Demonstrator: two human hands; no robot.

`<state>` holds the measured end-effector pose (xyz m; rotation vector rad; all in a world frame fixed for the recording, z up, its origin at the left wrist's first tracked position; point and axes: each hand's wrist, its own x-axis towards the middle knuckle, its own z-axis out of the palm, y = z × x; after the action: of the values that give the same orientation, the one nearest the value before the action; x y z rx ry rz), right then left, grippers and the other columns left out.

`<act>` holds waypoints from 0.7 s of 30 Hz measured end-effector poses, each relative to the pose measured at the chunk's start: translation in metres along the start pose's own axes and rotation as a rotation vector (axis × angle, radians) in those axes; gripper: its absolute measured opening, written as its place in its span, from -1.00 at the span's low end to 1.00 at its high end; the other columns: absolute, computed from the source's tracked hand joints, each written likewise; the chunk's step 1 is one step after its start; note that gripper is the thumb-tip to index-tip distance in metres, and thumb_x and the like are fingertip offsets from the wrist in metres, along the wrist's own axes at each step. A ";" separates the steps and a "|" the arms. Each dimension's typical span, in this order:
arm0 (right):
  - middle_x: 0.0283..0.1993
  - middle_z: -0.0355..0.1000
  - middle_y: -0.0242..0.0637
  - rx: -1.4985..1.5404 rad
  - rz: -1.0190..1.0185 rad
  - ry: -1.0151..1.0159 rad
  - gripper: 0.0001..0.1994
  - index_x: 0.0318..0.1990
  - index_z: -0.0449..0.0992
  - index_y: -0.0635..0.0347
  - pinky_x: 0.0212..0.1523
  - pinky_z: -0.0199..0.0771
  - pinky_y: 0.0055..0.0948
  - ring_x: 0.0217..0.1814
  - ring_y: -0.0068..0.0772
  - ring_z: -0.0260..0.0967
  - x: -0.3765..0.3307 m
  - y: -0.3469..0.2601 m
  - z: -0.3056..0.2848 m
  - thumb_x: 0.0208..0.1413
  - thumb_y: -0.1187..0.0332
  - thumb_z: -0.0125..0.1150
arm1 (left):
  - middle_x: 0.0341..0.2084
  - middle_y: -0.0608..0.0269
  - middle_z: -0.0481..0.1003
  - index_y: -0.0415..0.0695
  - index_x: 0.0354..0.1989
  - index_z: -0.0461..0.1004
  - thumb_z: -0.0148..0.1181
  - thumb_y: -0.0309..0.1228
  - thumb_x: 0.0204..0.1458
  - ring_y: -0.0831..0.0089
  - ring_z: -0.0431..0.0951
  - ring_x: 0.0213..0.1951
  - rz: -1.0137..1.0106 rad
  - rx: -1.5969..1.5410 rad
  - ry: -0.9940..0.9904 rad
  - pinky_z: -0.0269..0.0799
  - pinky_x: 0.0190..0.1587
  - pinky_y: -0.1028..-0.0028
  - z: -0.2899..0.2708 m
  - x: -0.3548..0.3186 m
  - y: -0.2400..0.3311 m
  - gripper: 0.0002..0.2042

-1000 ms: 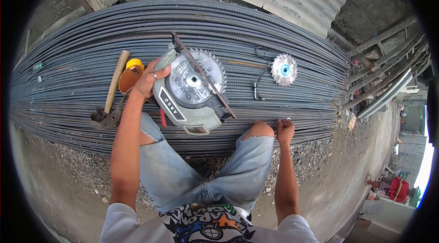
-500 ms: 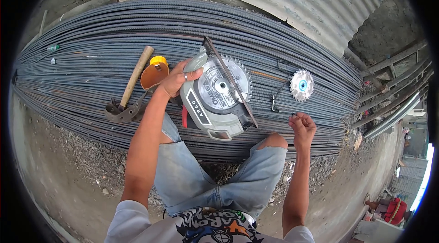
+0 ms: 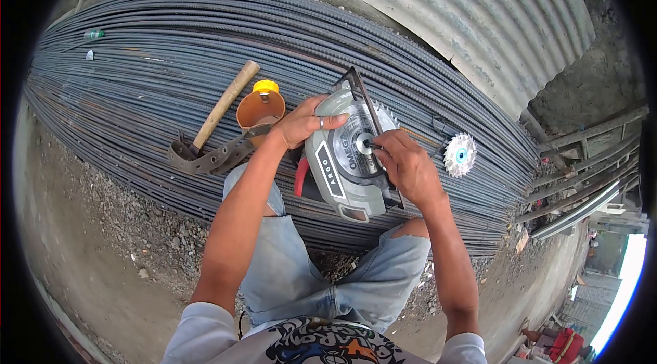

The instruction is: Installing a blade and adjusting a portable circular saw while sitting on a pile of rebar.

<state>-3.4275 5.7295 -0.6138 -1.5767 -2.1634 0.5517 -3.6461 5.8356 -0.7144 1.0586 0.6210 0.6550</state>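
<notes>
A wide stack of steel rods [image 3: 157,69] carries a circular saw [image 3: 345,158] in the middle, a hammer [image 3: 219,112] and yellow container [image 3: 260,105] left, a loose saw blade [image 3: 459,155] right.
</notes>
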 end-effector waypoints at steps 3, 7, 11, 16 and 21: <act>-0.14 0.37 -0.23 -0.192 -0.016 -0.052 -0.86 -0.16 0.50 0.13 -0.08 0.42 -0.14 -0.19 -0.04 0.45 0.007 0.000 0.009 0.14 0.36 0.19 | -0.21 0.24 0.50 -0.28 0.01 0.44 0.40 -0.19 -0.06 0.53 0.49 -0.19 0.016 -0.024 -0.003 0.43 -0.13 0.53 0.000 0.001 -0.001 -0.47; -0.15 0.33 -0.26 -0.262 -0.030 -0.112 -0.84 -0.15 0.51 0.10 -0.15 0.49 -0.14 -0.20 -0.04 0.46 0.015 0.002 0.010 0.11 0.38 0.22 | -0.24 0.26 0.50 -0.27 0.00 0.44 0.41 -0.17 -0.07 0.54 0.48 -0.21 0.016 -0.048 0.004 0.43 -0.16 0.52 0.001 0.001 -0.002 -0.46; -0.12 0.30 -0.23 -0.228 0.039 -0.159 -0.83 -0.15 0.52 0.09 -0.24 0.54 -0.11 -0.21 -0.03 0.47 0.019 0.000 0.007 0.09 0.38 0.24 | -0.25 0.27 0.49 -0.27 -0.01 0.44 0.42 -0.18 -0.07 0.53 0.48 -0.22 0.011 -0.039 -0.003 0.43 -0.18 0.52 0.000 0.001 -0.003 -0.47; -0.12 0.29 -0.20 -0.210 0.003 -0.142 -0.82 -0.15 0.52 0.10 -0.27 0.55 -0.11 -0.22 -0.01 0.48 0.020 0.003 0.005 0.08 0.37 0.26 | -0.25 0.24 0.50 -0.28 -0.01 0.44 0.43 -0.16 -0.09 0.51 0.50 -0.24 0.005 -0.077 0.004 0.44 -0.20 0.51 -0.001 0.002 -0.005 -0.45; -0.09 0.26 -0.16 -0.228 -0.011 -0.116 -0.82 -0.19 0.51 0.13 -0.31 0.55 -0.10 -0.28 0.02 0.48 0.020 0.005 0.010 0.08 0.32 0.27 | -0.25 0.23 0.50 -0.28 -0.01 0.44 0.43 -0.15 -0.09 0.51 0.50 -0.24 0.011 -0.041 0.012 0.45 -0.20 0.51 -0.001 0.003 -0.006 -0.44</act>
<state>-3.4345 5.7497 -0.6228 -1.6849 -2.3919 0.4140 -3.6438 5.8362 -0.7204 1.0210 0.6096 0.6815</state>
